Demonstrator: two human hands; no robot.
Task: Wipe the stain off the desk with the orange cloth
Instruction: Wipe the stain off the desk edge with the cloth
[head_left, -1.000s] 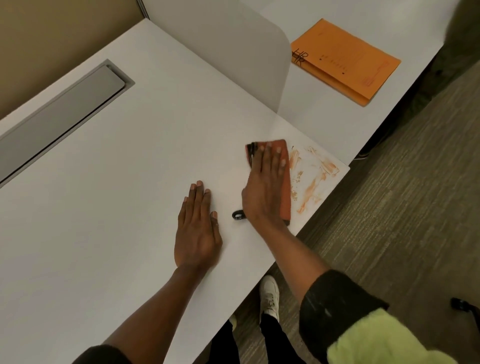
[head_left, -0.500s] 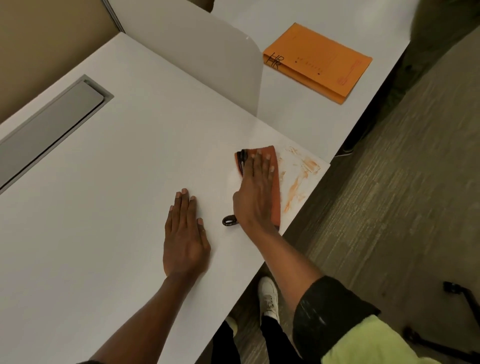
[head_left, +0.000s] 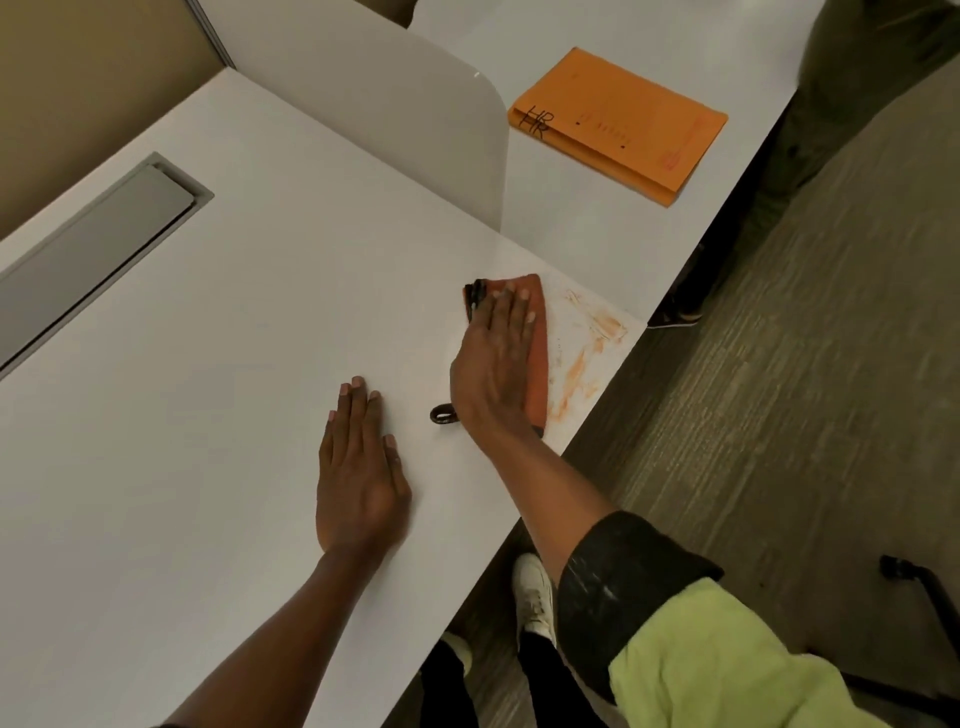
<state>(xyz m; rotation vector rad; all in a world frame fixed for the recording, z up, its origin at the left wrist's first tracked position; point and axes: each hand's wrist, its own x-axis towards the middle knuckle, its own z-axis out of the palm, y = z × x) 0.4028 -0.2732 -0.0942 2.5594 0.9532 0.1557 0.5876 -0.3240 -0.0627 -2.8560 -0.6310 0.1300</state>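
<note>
Fingers together and flat, the right hand (head_left: 493, 358) presses the orange cloth (head_left: 536, 353) onto the desk (head_left: 234, 312), just left of the stain (head_left: 582, 358) at the near right corner. Left hand (head_left: 358, 478) lies palm-down, fingers extended, holding nothing.

Orange cloth (head_left: 537, 358): folded flat into a long rectangle, lying on the white desk (head_left: 218, 415) beneath the right hand (head_left: 493, 358), its right strip exposed. Stain (head_left: 587, 353): orange smears and streaks just right of that hand, reaching the desk's corner edge.
</note>
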